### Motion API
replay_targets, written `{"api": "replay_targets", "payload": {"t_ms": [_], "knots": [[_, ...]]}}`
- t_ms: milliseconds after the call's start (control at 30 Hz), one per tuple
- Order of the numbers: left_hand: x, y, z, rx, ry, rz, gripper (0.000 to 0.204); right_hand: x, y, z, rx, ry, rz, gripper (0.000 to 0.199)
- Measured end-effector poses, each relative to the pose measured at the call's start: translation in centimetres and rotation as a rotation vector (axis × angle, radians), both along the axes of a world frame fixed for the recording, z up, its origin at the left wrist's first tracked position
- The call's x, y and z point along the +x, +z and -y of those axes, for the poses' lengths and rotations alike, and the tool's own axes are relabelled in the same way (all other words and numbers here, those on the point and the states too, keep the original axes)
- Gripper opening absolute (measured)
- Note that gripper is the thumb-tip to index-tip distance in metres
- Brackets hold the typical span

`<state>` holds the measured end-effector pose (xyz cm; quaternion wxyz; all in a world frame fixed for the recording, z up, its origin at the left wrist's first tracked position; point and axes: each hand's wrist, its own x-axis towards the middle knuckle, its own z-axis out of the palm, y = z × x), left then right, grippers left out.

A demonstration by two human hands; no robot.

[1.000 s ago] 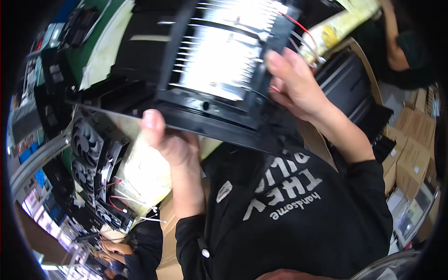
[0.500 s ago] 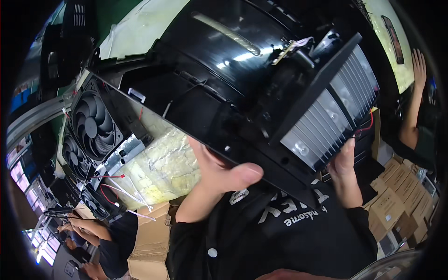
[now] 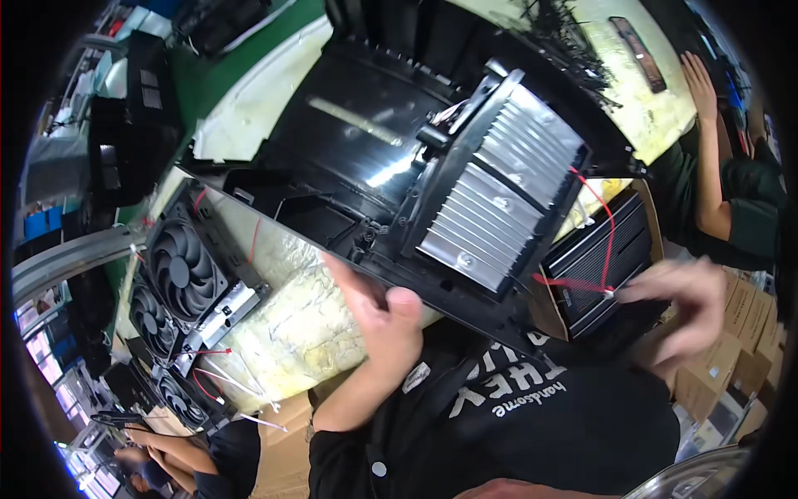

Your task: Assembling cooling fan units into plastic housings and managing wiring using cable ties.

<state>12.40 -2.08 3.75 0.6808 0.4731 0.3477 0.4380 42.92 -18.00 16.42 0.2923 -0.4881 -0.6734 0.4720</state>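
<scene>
A large black plastic housing is tilted in front of me, with a glossy curved inner panel. Two silver finned heat sinks are fixed to its right part. My left hand grips the housing's near edge, thumb up against the front and the other fingers hidden behind. From beside the heat sinks a thin red wire hangs in a loop, ending in a small white connector. My right hand is off the housing, its fingertips at this connector; motion smears the fingers, so I cannot make out whether they pinch it.
Black fans on a metal bracket stand left, with loose red and white wires. A padded, wrapped table top lies beneath. An open carton holds a ribbed black unit at right. Black cable ties and another person's arm are farther off.
My right hand has let go of the heat-sink side and moved right to the wire's end. The housing has shifted left and turned, showing more of the heat sinks.
</scene>
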Motion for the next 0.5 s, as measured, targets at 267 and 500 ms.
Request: {"api": "replay_targets", "payload": {"t_ms": [267, 500], "knots": [[2.0, -2.6, 4.1, 0.064, -0.138, -0.007, 0.08, 1.8, -9.9, -11.5, -0.434, -0.921, -0.77, 0.04], [3.8, 6.8, -2.5, -0.454, -0.183, 0.399, 0.069, -1.9, -5.5, -10.7, -0.145, -0.876, -0.975, 0.051]]}}
